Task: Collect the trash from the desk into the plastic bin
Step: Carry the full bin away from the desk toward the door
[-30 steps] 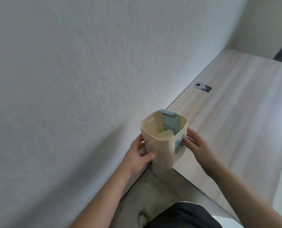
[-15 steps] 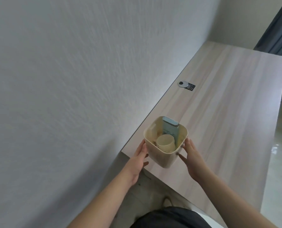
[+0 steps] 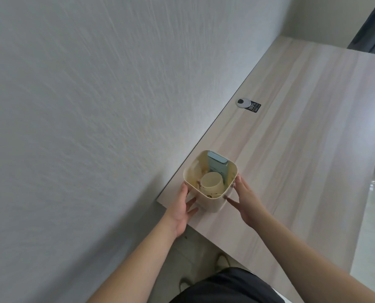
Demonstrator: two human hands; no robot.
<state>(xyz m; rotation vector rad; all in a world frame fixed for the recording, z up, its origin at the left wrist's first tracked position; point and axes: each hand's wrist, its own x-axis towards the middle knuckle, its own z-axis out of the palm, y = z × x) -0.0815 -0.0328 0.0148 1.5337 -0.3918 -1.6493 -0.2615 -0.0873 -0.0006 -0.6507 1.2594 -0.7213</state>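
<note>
Trash, a pale blue carton (image 3: 218, 169) and cream cup (image 3: 211, 183), is already sitting inside the cream square plastic bin (image 3: 210, 201) on the pale wooden desk (image 3: 302, 149) corner; left hand (image 3: 182, 206) and right hand (image 3: 245, 200), fingers straight, are flanking it, and nothing seems left.

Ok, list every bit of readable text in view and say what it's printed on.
"100%": on the small black sticker beside the round silver cable grommet on the pale wooden desk; its smaller lines are too blurred to read.
Print on the light blue carton in the cream plastic bin: unreadable.
</note>
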